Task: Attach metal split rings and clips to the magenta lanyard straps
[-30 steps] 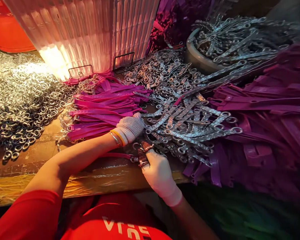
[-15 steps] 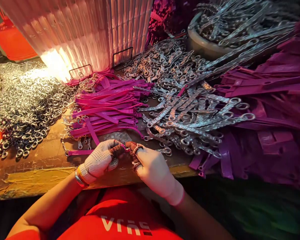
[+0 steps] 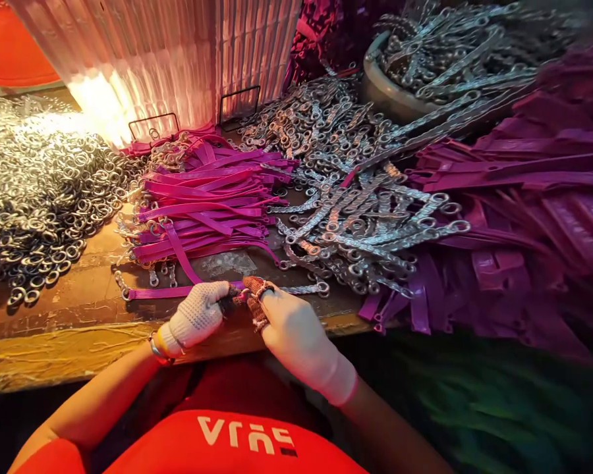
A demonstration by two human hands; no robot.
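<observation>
- Left hand (image 3: 197,313): dotted white glove, dark fingertip covers, fingers pinched narrow on strap (image 3: 161,293), near its right end.
- Right hand (image 3: 296,336): white glove, brown finger covers, also pinched narrow at that strap end; bit of pink shows between the two hands' fingertips. Can't tell what else sits in the pinch, fingers hide it.
- Strap: pink, runs left from the hands, roughly level, near the table's front edge; short chain (image 3: 121,284) at its left end.
- Strip (image 3: 304,288): silver, ring-ended, sticks out to the right just behind right hand; hidden end, can't tell if held.
- Second strap slants down from strap pile (image 3: 212,191) to behind left hand.
- Strap pile: pink, mid-table, beyond the hands.
- Ring pile (image 3: 44,191): metal, left side of table (image 3: 99,263).
- Strip pile (image 3: 366,230): silver, right of strap pile, touching it in places.
- Tub (image 3: 390,92): far right, heaped with more strips.
- Purple straps (image 3: 524,197): big heap, right side.
- Panel (image 3: 163,66): ribbed, stands behind strap pile, bright glare low left.
- Orange container (image 3: 14,46): far left corner, partly cut off.
</observation>
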